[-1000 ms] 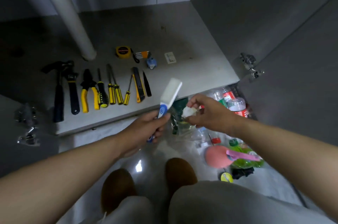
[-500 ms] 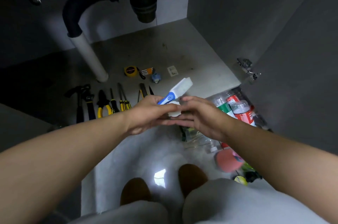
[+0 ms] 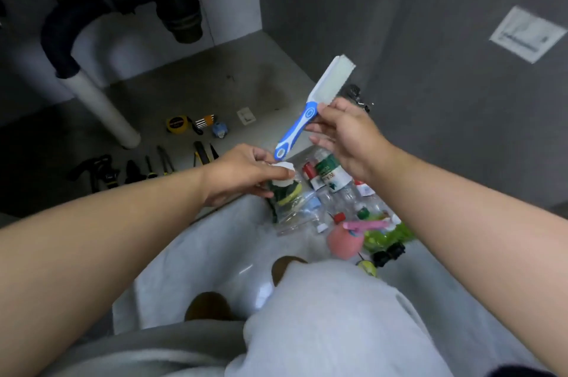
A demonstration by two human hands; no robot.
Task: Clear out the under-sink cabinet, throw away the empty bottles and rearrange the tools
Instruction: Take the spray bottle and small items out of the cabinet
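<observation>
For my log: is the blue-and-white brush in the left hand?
No, the right hand pinches the brush by its handle; the left hand holds a small white object.

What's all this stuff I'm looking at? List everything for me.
brush: one, blue and white, held up in the right hand
white lump: one, white, pinched in the left hand
hand tools: several in a row, black and yellow, front of the cabinet floor, partly behind the left arm
tape measure: one, yellow, behind the tool row
pipe: one, white, slanting up from the cabinet floor
drain trap: one, black, top of the cabinet
plastic bottles: several, clear with green or red labels, floor outside the cabinet
pink round thing: one, pink, beside the bottles
label: one, white, grey panel at right
shoes: two, brown, bottom centre
left hand: one, above the bottles
right hand: one, raised
</observation>
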